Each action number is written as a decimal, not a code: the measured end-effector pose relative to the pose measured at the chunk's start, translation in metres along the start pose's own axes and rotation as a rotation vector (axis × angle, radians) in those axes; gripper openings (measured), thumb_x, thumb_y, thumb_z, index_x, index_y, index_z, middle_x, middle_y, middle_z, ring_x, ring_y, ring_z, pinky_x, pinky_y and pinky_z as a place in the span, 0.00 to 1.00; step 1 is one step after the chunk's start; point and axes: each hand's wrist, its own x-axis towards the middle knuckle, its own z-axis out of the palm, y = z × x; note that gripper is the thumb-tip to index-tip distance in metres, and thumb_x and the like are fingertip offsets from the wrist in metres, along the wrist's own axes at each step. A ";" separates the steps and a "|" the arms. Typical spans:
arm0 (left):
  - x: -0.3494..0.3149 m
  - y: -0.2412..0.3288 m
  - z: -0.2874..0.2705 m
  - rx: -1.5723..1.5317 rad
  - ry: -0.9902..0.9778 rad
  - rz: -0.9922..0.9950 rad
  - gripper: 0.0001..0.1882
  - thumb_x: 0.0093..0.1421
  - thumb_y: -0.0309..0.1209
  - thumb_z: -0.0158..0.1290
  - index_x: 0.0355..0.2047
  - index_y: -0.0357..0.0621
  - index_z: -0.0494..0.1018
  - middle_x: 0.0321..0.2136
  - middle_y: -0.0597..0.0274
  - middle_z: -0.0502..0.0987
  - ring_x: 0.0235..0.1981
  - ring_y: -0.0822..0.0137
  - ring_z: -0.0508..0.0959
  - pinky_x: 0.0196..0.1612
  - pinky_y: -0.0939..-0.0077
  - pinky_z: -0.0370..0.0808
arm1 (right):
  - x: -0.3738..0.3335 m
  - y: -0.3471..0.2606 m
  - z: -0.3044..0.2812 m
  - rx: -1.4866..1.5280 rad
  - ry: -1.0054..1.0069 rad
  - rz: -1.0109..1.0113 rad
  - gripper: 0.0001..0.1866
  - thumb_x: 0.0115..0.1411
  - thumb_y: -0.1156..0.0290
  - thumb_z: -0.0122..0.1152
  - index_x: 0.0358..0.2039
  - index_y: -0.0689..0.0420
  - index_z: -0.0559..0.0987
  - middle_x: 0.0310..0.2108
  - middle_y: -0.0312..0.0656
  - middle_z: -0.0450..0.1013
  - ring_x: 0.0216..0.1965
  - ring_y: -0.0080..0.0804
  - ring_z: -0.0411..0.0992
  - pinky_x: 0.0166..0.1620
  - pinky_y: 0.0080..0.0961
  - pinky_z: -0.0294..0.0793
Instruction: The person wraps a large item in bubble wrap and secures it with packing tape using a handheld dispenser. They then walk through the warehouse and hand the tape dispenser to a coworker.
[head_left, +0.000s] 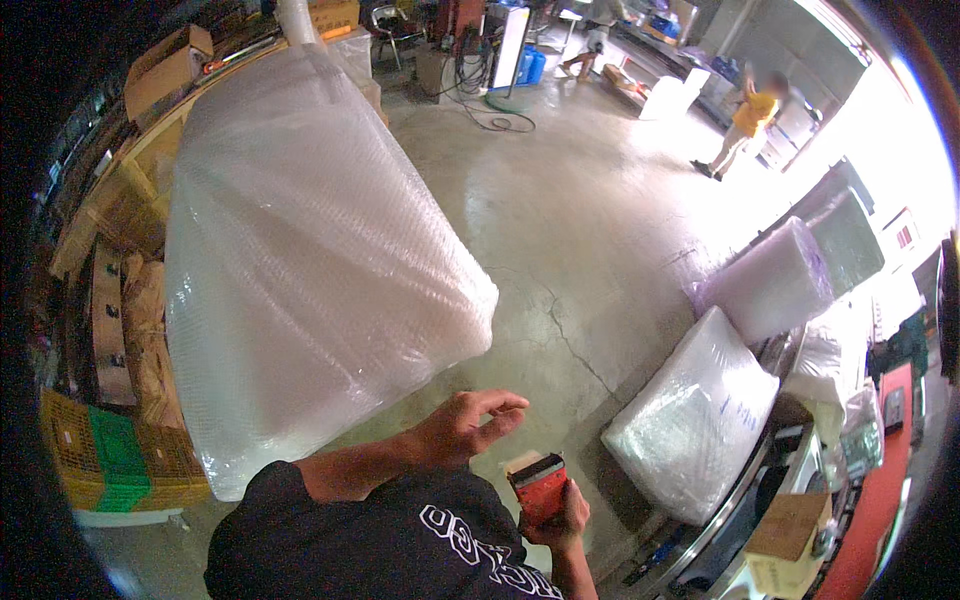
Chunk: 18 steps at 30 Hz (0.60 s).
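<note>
My left hand is held out in front of my body, thumb and index finger apart, with nothing in it. Low in my right hand is a red tape dispenser with a black front edge and a pale strip by it. The fingers wrap its right side. To the left stands a large bulky item wrapped in bubble wrap, its near right corner close beyond my left hand but apart from it.
On the right lie a smaller plastic-wrapped package, a bubble wrap roll and a cardboard box. A yellow crate with green tape sits at the left. A person in yellow stands far off; cables lie on the floor.
</note>
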 end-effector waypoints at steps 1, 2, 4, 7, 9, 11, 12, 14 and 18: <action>0.013 -0.007 -0.004 0.024 0.065 0.009 0.25 0.69 0.47 0.51 0.50 0.34 0.76 0.39 0.48 0.83 0.42 0.60 0.83 0.48 0.65 0.78 | 0.012 0.022 0.002 0.008 -0.018 -0.026 0.51 0.42 0.59 0.72 0.64 0.72 0.64 0.36 0.55 0.79 0.30 0.50 0.80 0.36 0.39 0.80; 0.027 -0.013 -0.012 0.048 0.128 0.017 0.24 0.69 0.46 0.52 0.49 0.34 0.77 0.38 0.48 0.83 0.40 0.61 0.84 0.47 0.65 0.78 | 0.026 0.046 0.006 0.015 -0.035 -0.051 0.50 0.42 0.59 0.72 0.63 0.72 0.64 0.36 0.55 0.79 0.30 0.50 0.80 0.36 0.39 0.80; 0.059 -0.020 -0.029 0.088 0.307 0.066 0.21 0.69 0.43 0.54 0.47 0.35 0.79 0.35 0.50 0.84 0.35 0.64 0.84 0.42 0.67 0.80 | 0.056 0.094 0.019 0.032 -0.059 -0.086 0.47 0.44 0.61 0.71 0.63 0.70 0.66 0.34 0.53 0.78 0.29 0.48 0.79 0.34 0.38 0.79; 0.106 -0.022 -0.064 -0.106 0.490 -0.059 0.17 0.71 0.38 0.50 0.47 0.35 0.78 0.35 0.55 0.83 0.37 0.70 0.81 0.44 0.72 0.78 | 0.143 0.154 0.046 0.183 -0.103 -0.198 0.38 0.50 0.66 0.69 0.61 0.64 0.68 0.30 0.48 0.75 0.26 0.44 0.77 0.28 0.36 0.77; 0.128 -0.004 -0.089 -0.150 0.513 -0.001 0.19 0.72 0.38 0.48 0.51 0.34 0.76 0.38 0.55 0.83 0.40 0.69 0.81 0.48 0.70 0.77 | 0.213 0.178 0.060 0.355 -0.161 -0.289 0.32 0.54 0.69 0.68 0.60 0.59 0.70 0.27 0.45 0.72 0.24 0.42 0.75 0.24 0.34 0.75; 0.147 0.005 -0.107 -0.100 0.529 0.080 0.20 0.72 0.39 0.48 0.52 0.35 0.76 0.40 0.54 0.82 0.40 0.66 0.81 0.48 0.67 0.77 | 0.279 0.199 0.075 0.553 -0.237 -0.408 0.34 0.55 0.66 0.71 0.62 0.55 0.69 0.27 0.43 0.72 0.23 0.41 0.74 0.23 0.33 0.74; 0.160 0.015 -0.119 -0.066 0.468 0.103 0.19 0.72 0.38 0.48 0.52 0.35 0.76 0.41 0.54 0.82 0.41 0.65 0.81 0.49 0.67 0.77 | 0.303 0.208 0.082 0.575 -0.263 -0.436 0.37 0.54 0.63 0.72 0.63 0.55 0.68 0.28 0.44 0.72 0.23 0.41 0.75 0.23 0.33 0.75; 0.182 0.032 -0.140 0.000 0.367 0.130 0.18 0.72 0.36 0.47 0.53 0.36 0.76 0.43 0.53 0.82 0.43 0.63 0.82 0.50 0.66 0.76 | 0.345 0.223 0.095 0.642 -0.332 -0.489 0.44 0.51 0.56 0.75 0.65 0.53 0.65 0.30 0.44 0.72 0.24 0.41 0.76 0.25 0.34 0.76; 0.238 0.027 -0.156 -0.135 0.263 0.160 0.16 0.72 0.30 0.44 0.53 0.35 0.76 0.48 0.52 0.81 0.50 0.64 0.79 0.56 0.69 0.73 | 0.410 0.244 0.132 0.849 -0.470 -0.468 0.49 0.50 0.50 0.75 0.68 0.54 0.63 0.31 0.45 0.73 0.26 0.46 0.78 0.30 0.40 0.80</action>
